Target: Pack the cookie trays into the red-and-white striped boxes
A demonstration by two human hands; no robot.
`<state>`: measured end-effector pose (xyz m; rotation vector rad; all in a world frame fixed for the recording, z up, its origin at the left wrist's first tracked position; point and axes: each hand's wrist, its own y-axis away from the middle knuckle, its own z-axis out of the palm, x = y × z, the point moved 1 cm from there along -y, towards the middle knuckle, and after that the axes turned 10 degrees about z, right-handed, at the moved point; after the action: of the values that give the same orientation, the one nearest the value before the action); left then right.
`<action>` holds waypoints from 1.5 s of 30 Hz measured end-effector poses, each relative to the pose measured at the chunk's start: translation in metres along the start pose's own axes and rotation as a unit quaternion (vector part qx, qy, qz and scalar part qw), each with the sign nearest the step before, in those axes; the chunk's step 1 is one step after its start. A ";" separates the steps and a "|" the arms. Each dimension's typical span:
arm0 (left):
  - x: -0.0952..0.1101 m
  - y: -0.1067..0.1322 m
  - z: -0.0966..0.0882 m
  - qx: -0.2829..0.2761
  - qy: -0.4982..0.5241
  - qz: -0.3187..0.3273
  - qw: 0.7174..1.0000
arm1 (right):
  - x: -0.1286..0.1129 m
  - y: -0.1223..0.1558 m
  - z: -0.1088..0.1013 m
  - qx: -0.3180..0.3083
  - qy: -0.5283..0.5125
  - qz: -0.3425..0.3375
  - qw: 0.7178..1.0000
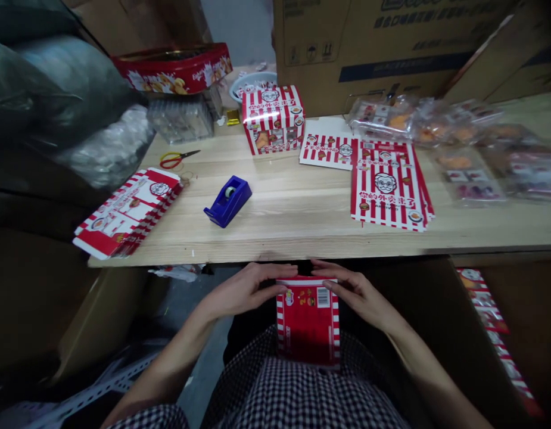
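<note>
A red printed carton (307, 325) with white-striped edges and a barcode is held at my lap, below the table's front edge. My left hand (252, 289) grips its upper left corner, thumb on the near face and fingers along the top edge. At the upper right corner, my right hand (349, 292) pinches it the same way. The carton's far side is hidden from me. Beyond it on the table stands a blue tape dispenser (229, 201). A stack of flat striped cartons (386, 187) lies to the right, another stack of cartons (130, 211) to the left.
An assembled striped box (274, 119) stands at the back, near a pale blue bowl (239, 89). Scissors (177, 158) lie left of it. Clear bagged toy sets (472, 173) cover the right side. A large cardboard box (320, 77) blocks the rear. A red tin (177, 74) sits back left.
</note>
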<state>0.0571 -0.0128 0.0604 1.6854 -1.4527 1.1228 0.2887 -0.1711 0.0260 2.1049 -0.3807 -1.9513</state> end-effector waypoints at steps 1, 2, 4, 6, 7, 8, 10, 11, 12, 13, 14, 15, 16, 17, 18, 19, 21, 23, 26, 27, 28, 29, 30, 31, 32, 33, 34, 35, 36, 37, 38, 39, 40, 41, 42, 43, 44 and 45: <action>-0.002 0.000 0.005 0.029 0.016 0.003 0.999 | 0.003 0.000 0.002 0.010 -0.019 0.008 1.000; -0.004 0.000 0.011 0.063 0.035 0.003 0.997 | 0.004 -0.001 0.004 0.022 -0.039 0.014 0.999; -0.005 0.000 0.019 0.129 0.066 -0.007 0.989 | 0.000 0.000 0.007 0.047 -0.070 0.019 0.996; 0.001 0.000 0.023 0.175 0.062 -0.001 0.983 | -0.011 0.002 0.009 0.068 -0.098 0.018 0.993; 0.007 0.001 0.023 0.186 0.045 0.015 0.981 | -0.018 0.004 0.011 0.073 -0.114 0.019 0.991; 0.014 0.002 0.022 0.191 0.022 0.038 0.981 | -0.026 0.007 0.012 0.072 -0.131 0.025 0.988; 0.027 0.005 0.021 0.189 -0.025 0.092 0.977 | -0.039 0.012 0.015 0.057 -0.161 0.047 0.984; 0.033 0.007 0.021 0.182 -0.043 0.111 0.976 | -0.043 0.014 0.017 0.048 -0.173 0.062 0.982; 0.036 0.009 0.022 0.175 -0.056 0.121 0.975 | -0.045 0.016 0.019 0.041 -0.182 0.079 0.979; 0.039 0.011 0.023 0.169 -0.064 0.123 0.976 | -0.045 0.018 0.020 0.041 -0.191 0.096 0.976; 0.040 0.013 0.025 0.167 -0.066 0.120 0.977 | -0.044 0.020 0.021 0.048 -0.199 0.112 0.972; 0.040 0.014 0.028 0.166 -0.065 0.114 0.977 | -0.042 0.021 0.022 0.053 -0.211 0.130 0.967; 0.039 0.016 0.030 0.164 -0.063 0.107 0.979 | -0.040 0.021 0.022 0.052 -0.228 0.148 0.961; 0.038 0.017 0.032 0.162 -0.061 0.102 0.980 | -0.038 0.022 0.021 0.043 -0.251 0.165 0.953; 0.037 0.017 0.034 0.159 -0.059 0.100 0.980 | -0.035 0.022 0.020 0.029 -0.281 0.180 0.942; 0.037 0.017 0.035 0.156 -0.059 0.102 0.981 | -0.034 0.021 0.018 0.010 -0.317 0.190 0.929; 0.036 0.017 0.035 0.153 -0.059 0.108 0.981 | -0.031 0.021 0.014 -0.036 -0.383 0.203 0.900; 0.035 0.017 0.034 0.155 -0.058 0.108 0.980 | -0.028 0.021 0.011 -0.074 -0.421 0.206 0.880; 0.036 0.017 0.033 0.158 -0.049 0.101 0.981 | -0.021 0.024 0.009 -0.087 -0.437 0.210 0.870; 0.037 0.017 0.033 0.158 -0.043 0.101 0.981 | -0.018 0.026 0.009 -0.077 -0.441 0.209 0.869; 0.037 0.016 0.033 0.157 -0.036 0.100 0.982 | -0.015 0.027 0.009 -0.067 -0.445 0.208 0.868; 0.038 0.016 0.033 0.155 -0.029 0.098 0.983 | -0.013 0.029 0.010 -0.057 -0.449 0.205 0.868; 0.038 0.015 0.033 0.152 -0.021 0.093 0.984 | -0.010 0.031 0.010 -0.050 -0.452 0.201 0.867; 0.039 0.014 0.033 0.150 -0.013 0.087 0.985 | -0.008 0.032 0.011 -0.045 -0.453 0.197 0.868; 0.038 0.013 0.033 0.148 -0.007 0.080 0.986 | -0.007 0.032 0.011 -0.040 -0.451 0.194 0.870; 0.038 0.012 0.033 0.150 -0.002 0.077 0.986 | -0.006 0.032 0.011 -0.038 -0.448 0.194 0.872; 0.036 0.012 0.033 0.153 0.001 0.074 0.985 | -0.007 0.032 0.011 -0.037 -0.444 0.197 0.873; 0.035 0.011 0.033 0.156 0.002 0.073 0.985 | -0.007 0.032 0.010 -0.037 -0.441 0.202 0.874; 0.034 0.011 0.034 0.161 0.002 0.072 0.984 | -0.009 0.032 0.010 -0.038 -0.438 0.209 0.873; 0.033 0.011 0.034 0.164 0.002 0.071 0.984 | -0.011 0.031 0.010 -0.042 -0.435 0.215 0.873; 0.032 0.011 0.034 0.167 0.003 0.069 0.984 | -0.013 0.031 0.009 -0.048 -0.432 0.220 0.874; 0.031 0.012 0.035 0.168 0.003 0.066 0.984 | -0.016 0.031 0.009 -0.056 -0.428 0.222 0.875; 0.031 0.012 0.035 0.168 0.004 0.064 0.984 | -0.018 0.031 0.008 -0.065 -0.423 0.222 0.876; 0.031 0.013 0.035 0.169 0.004 0.064 0.984 | -0.021 0.031 0.008 -0.075 -0.420 0.221 0.877; 0.032 0.013 0.036 0.169 0.004 0.064 0.983 | -0.023 0.031 0.007 -0.085 -0.418 0.220 0.877; 0.033 0.013 0.036 0.170 0.003 0.066 0.983 | -0.024 0.031 0.007 -0.093 -0.416 0.221 0.877; 0.034 0.013 0.036 0.170 0.002 0.067 0.983 | -0.024 0.031 0.006 -0.098 -0.415 0.222 0.877; 0.035 0.013 0.036 0.170 0.000 0.067 0.983 | -0.024 0.032 0.006 -0.100 -0.415 0.223 0.876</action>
<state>0.0520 -0.0625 0.0757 1.8322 -1.4546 1.5166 0.2800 -0.1923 0.0590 0.8418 -0.6966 -2.3434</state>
